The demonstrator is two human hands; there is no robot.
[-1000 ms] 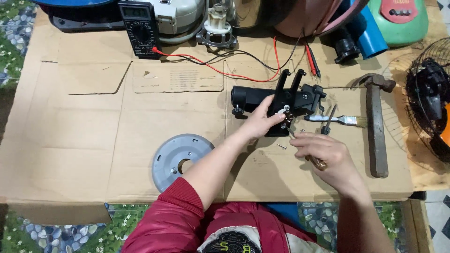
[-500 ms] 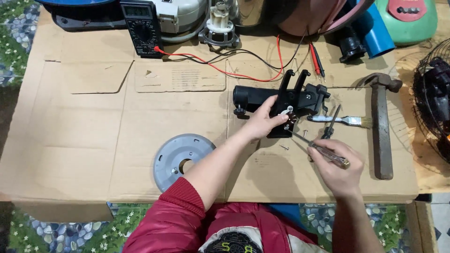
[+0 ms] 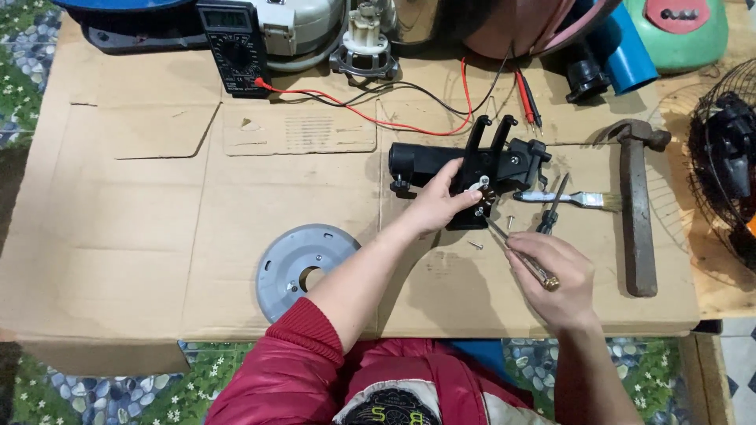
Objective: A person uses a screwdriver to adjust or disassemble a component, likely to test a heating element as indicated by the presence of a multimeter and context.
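**Screwdriver at the black motor part**

Cardboard (image 3: 157,236) covers my work surface. My left hand (image 3: 437,206) grips the black motor part (image 3: 472,161) lying at the middle. My right hand (image 3: 555,275) is closed around a screwdriver (image 3: 516,252), its tip at the part. Just right lie a small brush (image 3: 575,198) and hammer (image 3: 636,212); a grey disc (image 3: 295,267) lies left, a multimeter (image 3: 232,47) farther back.

Cardboard sheet (image 3: 142,236) w/ grey disc (image 3: 303,267), hammer (image 3: 636,212), multimeter (image 3: 228,47), probably screws.
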